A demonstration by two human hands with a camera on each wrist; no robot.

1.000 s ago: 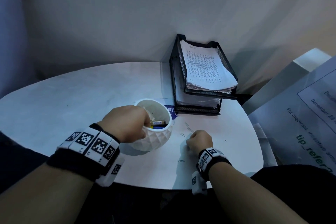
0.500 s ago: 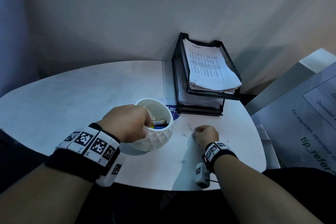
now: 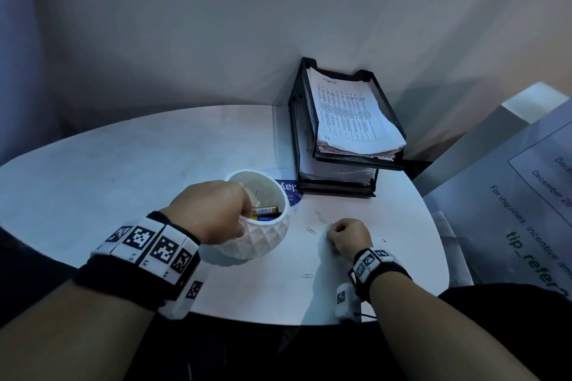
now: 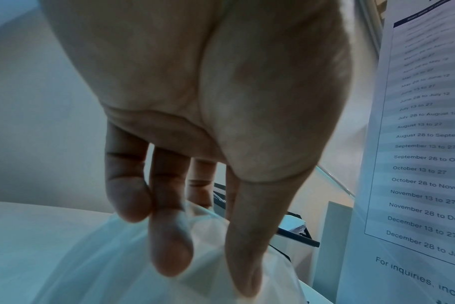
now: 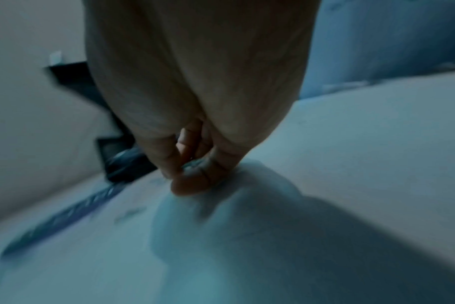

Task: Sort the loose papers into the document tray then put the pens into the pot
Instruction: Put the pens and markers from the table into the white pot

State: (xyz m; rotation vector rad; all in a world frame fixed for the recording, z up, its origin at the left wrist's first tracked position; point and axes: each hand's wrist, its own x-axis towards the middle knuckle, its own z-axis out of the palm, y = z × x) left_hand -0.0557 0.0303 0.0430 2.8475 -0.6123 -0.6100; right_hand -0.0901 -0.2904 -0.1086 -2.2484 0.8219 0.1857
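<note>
A white faceted pot (image 3: 260, 244) stands on the round white table (image 3: 123, 164). My left hand (image 3: 246, 219) grips its near rim, fingers inside and thumb (image 4: 244, 257) outside. A yellow-labelled pen (image 3: 264, 210) and something blue lie in the pot. My right hand (image 3: 332, 233) rests on the table right of the pot, its fingers curled and its tips pinched on something small and grey, blurred in the right wrist view (image 5: 192, 176). The black mesh document tray (image 3: 340, 161) at the back right holds stacked printed papers (image 3: 346, 114) on both levels.
Loose paper clips (image 3: 310, 230) lie between the pot and my right hand, one more (image 3: 307, 275) nearer the front edge. A blue printed card (image 3: 288, 187) sticks out from under the tray. A large printed notice (image 3: 526, 210) stands off the table's right side.
My right hand slid away from me toward the paper clips, then drew back a little, staying curled. My left hand kept its hold on the pot.
</note>
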